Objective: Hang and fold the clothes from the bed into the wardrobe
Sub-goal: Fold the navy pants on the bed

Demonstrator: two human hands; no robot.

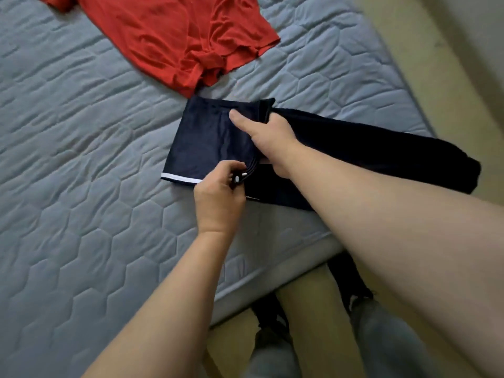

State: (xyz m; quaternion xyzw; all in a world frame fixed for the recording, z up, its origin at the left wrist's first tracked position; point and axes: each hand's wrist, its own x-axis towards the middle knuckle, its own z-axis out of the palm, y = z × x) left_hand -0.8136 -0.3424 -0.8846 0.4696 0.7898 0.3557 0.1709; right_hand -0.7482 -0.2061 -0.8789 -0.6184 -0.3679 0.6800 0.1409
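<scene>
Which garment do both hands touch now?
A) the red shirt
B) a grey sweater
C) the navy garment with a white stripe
C: the left hand pinches the navy garment at its near edge and the right hand grips its fold; no hand is on the red shirt.

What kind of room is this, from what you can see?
Most likely a bedroom. There is a quilted mattress, a red shirt lying loose on it, and a dark blue garment half folded near its edge. No wardrobe is in view.
</scene>
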